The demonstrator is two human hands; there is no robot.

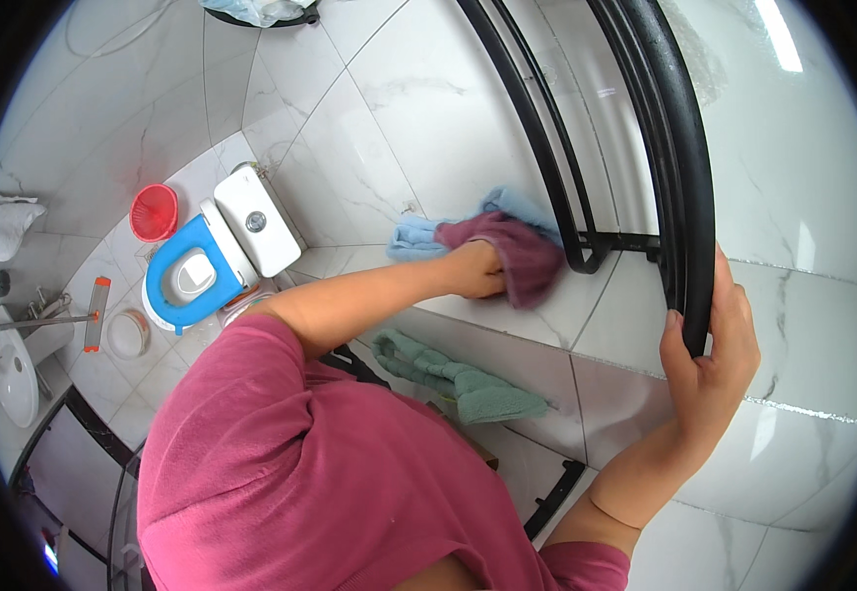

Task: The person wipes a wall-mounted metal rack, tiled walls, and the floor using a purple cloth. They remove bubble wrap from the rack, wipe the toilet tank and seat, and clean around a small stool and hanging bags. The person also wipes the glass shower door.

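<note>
My left hand (477,270) presses a bunched purple towel cloth (528,266) onto a white marble-patterned tiled ledge (495,314). Behind it, partly covered by the purple cloth, lies a light blue towel (417,238) along the foot of the tiled wall. On the right, my right hand (716,354) grips the edge of a tall black metal frame (683,185), thumb on the near side and fingers around the far side. Below the ledge, a green towel (472,384) lies against its front face; my body hides what is under it.
A white toilet with a blue seat cover (192,273) stands at left, beside a red bin (153,213). Farther left are an orange-ended floor squeegee (97,314), a round tub (128,334) and a washbasin (13,377). A black floor rail (555,499) runs near my right arm.
</note>
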